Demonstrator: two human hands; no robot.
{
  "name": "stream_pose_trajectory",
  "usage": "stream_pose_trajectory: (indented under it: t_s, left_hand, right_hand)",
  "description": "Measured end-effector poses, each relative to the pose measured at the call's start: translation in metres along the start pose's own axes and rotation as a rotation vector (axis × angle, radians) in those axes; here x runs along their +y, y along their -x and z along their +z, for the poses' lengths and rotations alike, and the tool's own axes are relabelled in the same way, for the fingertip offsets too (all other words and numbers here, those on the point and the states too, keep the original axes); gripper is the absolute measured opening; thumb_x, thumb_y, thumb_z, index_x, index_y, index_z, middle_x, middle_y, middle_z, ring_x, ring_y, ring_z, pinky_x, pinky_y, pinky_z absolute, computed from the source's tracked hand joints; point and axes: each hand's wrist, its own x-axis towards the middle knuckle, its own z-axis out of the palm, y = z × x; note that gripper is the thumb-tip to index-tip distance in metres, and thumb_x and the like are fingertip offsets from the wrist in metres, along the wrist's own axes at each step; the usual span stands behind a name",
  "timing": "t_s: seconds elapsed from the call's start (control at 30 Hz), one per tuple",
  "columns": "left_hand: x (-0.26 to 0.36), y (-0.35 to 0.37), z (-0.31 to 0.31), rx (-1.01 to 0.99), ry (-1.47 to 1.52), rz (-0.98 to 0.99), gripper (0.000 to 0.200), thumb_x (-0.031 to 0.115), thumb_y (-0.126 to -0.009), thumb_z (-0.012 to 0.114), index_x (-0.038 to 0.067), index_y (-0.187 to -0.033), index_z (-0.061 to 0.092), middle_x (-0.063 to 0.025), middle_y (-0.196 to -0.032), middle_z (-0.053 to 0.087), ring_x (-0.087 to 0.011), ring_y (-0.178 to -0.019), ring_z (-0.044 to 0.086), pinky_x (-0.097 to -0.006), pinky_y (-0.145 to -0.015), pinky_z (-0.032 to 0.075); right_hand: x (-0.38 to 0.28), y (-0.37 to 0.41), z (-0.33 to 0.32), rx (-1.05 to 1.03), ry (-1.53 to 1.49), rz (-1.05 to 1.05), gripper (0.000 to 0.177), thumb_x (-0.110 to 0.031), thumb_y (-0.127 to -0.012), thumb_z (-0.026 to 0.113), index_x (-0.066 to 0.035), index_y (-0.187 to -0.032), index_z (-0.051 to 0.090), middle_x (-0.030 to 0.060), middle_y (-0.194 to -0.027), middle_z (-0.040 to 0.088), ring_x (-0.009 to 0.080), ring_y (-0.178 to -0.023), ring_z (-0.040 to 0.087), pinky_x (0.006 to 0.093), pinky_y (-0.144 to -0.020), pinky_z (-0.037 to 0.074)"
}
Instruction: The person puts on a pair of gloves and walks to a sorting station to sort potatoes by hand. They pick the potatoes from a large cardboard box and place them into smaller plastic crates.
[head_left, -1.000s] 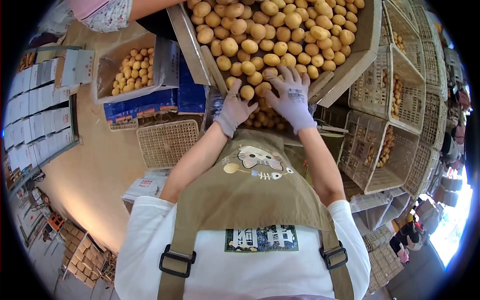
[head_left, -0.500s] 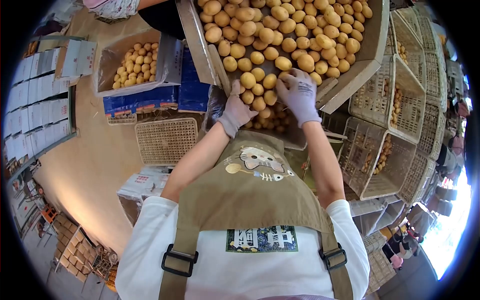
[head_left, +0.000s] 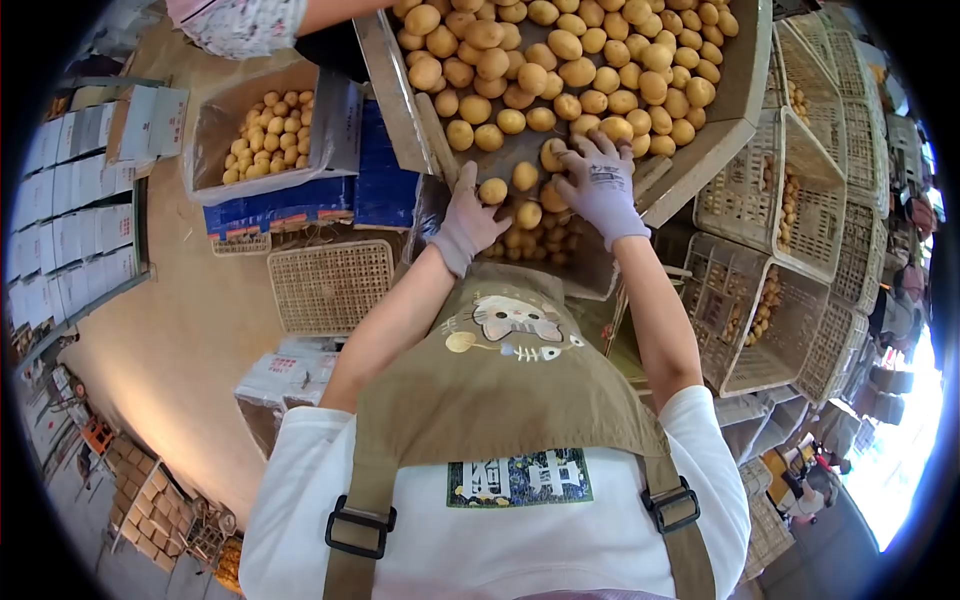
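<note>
Many round yellow-brown fruits (head_left: 577,72), of a kind I cannot make out for certain, lie in a wide wooden-sided tray (head_left: 735,150). At its narrow near opening, my left hand (head_left: 467,222) in a pale glove rests along the left side, fingers stretched and thumb apart, beside a few loose fruits (head_left: 524,176). Opposite it, my right hand (head_left: 601,183), also gloved, lies palm down with spread fingers against a fruit (head_left: 553,154) at the edge of the heap. Below the opening, against my apron (head_left: 510,390), a plastic-lined box (head_left: 597,272) holds more fruits.
On the left, a lined carton (head_left: 205,165) of fruits sits above blue boxes (head_left: 385,180), near an upturned plastic crate (head_left: 330,285). Stacked crates (head_left: 735,215) with some fruits stand at the right. Another person's sleeve (head_left: 245,25) shows at top left.
Several fruits between my hands have dropped into the box below, leaving fewer at the opening. My right hand has moved slightly up against the heap, while the left has barely shifted.
</note>
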Motion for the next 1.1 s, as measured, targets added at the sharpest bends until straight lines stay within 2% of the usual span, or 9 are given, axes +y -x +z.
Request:
stream_pose_trajectory:
  t_s: [0.07, 0.17, 0.23, 0.3, 0.43, 0.57, 0.77, 0.9, 1.1]
  left_hand:
    - [0.000, 0.001, 0.004, -0.034, -0.051, -0.012, 0.070, 0.064, -0.093, 0.051, 0.021, -0.147, 0.040, 0.0013, -0.148, 0.045, -0.0254, -0.143, 0.033, -0.0612, -0.118, 0.015]
    - [-0.005, 0.000, 0.006, -0.058, -0.023, -0.060, 0.074, 0.066, -0.094, 0.048, 0.020, -0.150, 0.037, 0.0011, -0.152, 0.041, -0.0245, -0.146, 0.030, -0.0640, -0.117, 0.012]
    - [-0.007, -0.003, 0.016, 0.093, -0.041, -0.072, 0.073, 0.066, -0.095, 0.045, 0.020, -0.151, 0.036, 0.0006, -0.153, 0.042, -0.0241, -0.146, 0.031, -0.0652, -0.117, 0.012]
    - [-0.005, -0.006, 0.017, 0.011, -0.058, -0.050, 0.072, 0.068, -0.096, 0.039, 0.020, -0.150, 0.036, -0.0015, -0.152, 0.043, -0.0257, -0.144, 0.035, -0.0675, -0.115, 0.017]
    - [-0.002, -0.005, 0.012, -0.239, 0.093, -0.071, 0.068, 0.066, -0.097, 0.034, 0.021, -0.147, 0.039, -0.0029, -0.153, 0.042, -0.0296, -0.141, 0.039, -0.0676, -0.111, 0.027]
    - [-0.013, -0.034, -0.020, -0.406, 0.028, 0.021, 0.068, 0.071, -0.095, 0.035, 0.029, -0.149, 0.035, -0.0013, -0.156, 0.035, -0.0316, -0.144, 0.034, -0.0690, -0.111, 0.026]
    - [-0.015, -0.017, 0.010, -0.082, 0.143, -0.065, 0.074, 0.071, -0.094, 0.034, 0.026, -0.151, 0.034, -0.0051, -0.155, 0.036, -0.0325, -0.142, 0.035, -0.0675, -0.108, 0.035]
    - [-0.018, -0.024, 0.005, -0.134, 0.180, -0.101, 0.080, 0.075, -0.091, 0.036, 0.023, -0.151, 0.035, -0.0076, -0.155, 0.036, -0.0340, -0.142, 0.035, -0.0652, -0.109, 0.037]
    - [-0.012, -0.010, 0.011, -0.311, 0.085, -0.040, 0.076, 0.072, -0.094, 0.029, 0.022, -0.151, 0.036, -0.0060, -0.155, 0.041, -0.0360, -0.143, 0.037, -0.0667, -0.112, 0.028]
  right_hand:
    - [0.018, -0.007, 0.002, -0.090, -0.263, 0.136, 0.030, -0.031, -0.085, 0.069, -0.018, -0.112, 0.074, 0.0115, -0.126, 0.064, 0.0357, -0.118, 0.057, 0.0512, -0.106, 0.037]
    - [0.018, -0.008, -0.011, 0.139, 0.163, -0.013, 0.031, -0.041, -0.086, 0.064, -0.021, -0.106, 0.075, 0.0097, -0.118, 0.069, 0.0305, -0.111, 0.062, 0.0455, -0.102, 0.041]
    - [0.010, -0.033, -0.047, -0.446, -0.377, 0.456, 0.034, -0.039, -0.085, 0.061, -0.021, -0.111, 0.075, 0.0107, -0.122, 0.067, 0.0313, -0.114, 0.060, 0.0474, -0.101, 0.040]
    - [0.022, -0.032, -0.017, 0.135, -0.095, 0.193, 0.036, -0.040, -0.087, 0.061, -0.020, -0.113, 0.074, 0.0124, -0.129, 0.063, 0.0328, -0.119, 0.057, 0.0518, -0.103, 0.038]
    - [0.001, -0.006, 0.002, -0.407, 0.062, 0.142, 0.072, -0.049, -0.085, 0.062, -0.037, -0.152, 0.039, 0.0165, -0.155, 0.040, 0.0416, -0.149, 0.024, 0.0629, -0.113, 0.020]
    - [-0.002, 0.014, 0.014, -0.408, 0.049, 0.055, 0.070, -0.048, -0.084, 0.063, -0.044, -0.150, 0.041, 0.0186, -0.156, 0.039, 0.0407, -0.151, 0.020, 0.0651, -0.116, 0.012]
    - [-0.024, -0.006, 0.011, -0.278, 0.027, -0.011, 0.057, -0.042, -0.086, 0.061, -0.041, -0.142, 0.052, 0.0178, -0.142, 0.051, 0.0398, -0.124, 0.054, 0.0635, -0.114, 0.018]
    - [-0.036, -0.042, 0.017, -0.339, 0.057, 0.047, 0.037, -0.033, -0.088, 0.062, -0.027, -0.125, 0.062, 0.0115, -0.102, 0.067, 0.0309, -0.097, 0.064, 0.0593, -0.103, 0.033]
    - [-0.012, 0.042, -0.040, 0.385, -0.396, 0.004, 0.036, -0.012, -0.079, 0.077, -0.011, -0.113, 0.068, 0.0091, -0.089, 0.069, 0.0309, -0.086, 0.065, 0.0487, -0.096, 0.048]
